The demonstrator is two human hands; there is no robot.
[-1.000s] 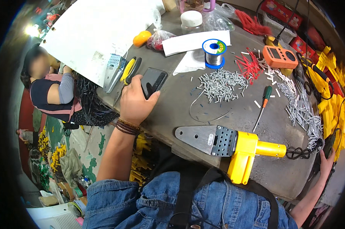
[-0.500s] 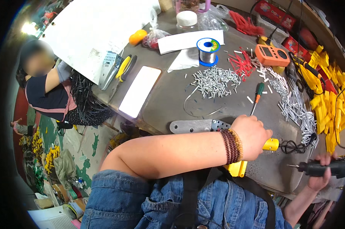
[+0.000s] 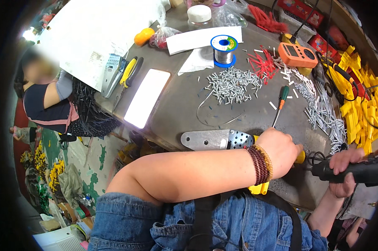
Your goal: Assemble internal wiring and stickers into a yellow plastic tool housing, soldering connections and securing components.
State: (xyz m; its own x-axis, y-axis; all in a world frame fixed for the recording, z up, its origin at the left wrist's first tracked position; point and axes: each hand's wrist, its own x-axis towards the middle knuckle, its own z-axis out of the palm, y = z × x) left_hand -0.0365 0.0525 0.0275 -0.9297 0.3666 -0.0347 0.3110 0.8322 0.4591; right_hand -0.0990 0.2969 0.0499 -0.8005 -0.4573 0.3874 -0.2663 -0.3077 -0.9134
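My left hand (image 3: 277,151), with bead bracelets at its wrist, is closed on a yellow-bodied tool (image 3: 259,188). A flat grey metal plate (image 3: 203,139) with a perforated section sticks out to the left of that hand. The tool's yellow end (image 3: 300,157) shows at the right, close to a coiled black cord (image 3: 316,158). My right hand (image 3: 344,170) grips a black electric screwdriver (image 3: 362,172), its front end pointed left at the yellow end. I cannot make out whether its tip touches. A green-and-orange-handled screwdriver (image 3: 283,98) lies just beyond my left hand.
Small metal sleeves (image 3: 233,85), a solder spool (image 3: 223,54) and an orange multimeter (image 3: 297,55) lie farther back. Long screws (image 3: 329,121) and yellow plastic parts (image 3: 360,121) crowd the right. A phone (image 3: 147,98) and pliers (image 3: 131,72) lie left, near another person (image 3: 47,100).
My right hand has brought the electric screwdriver left and slightly up, close to the yellow end. My left hand keeps its hold and has turned slightly. The view has shifted a little.
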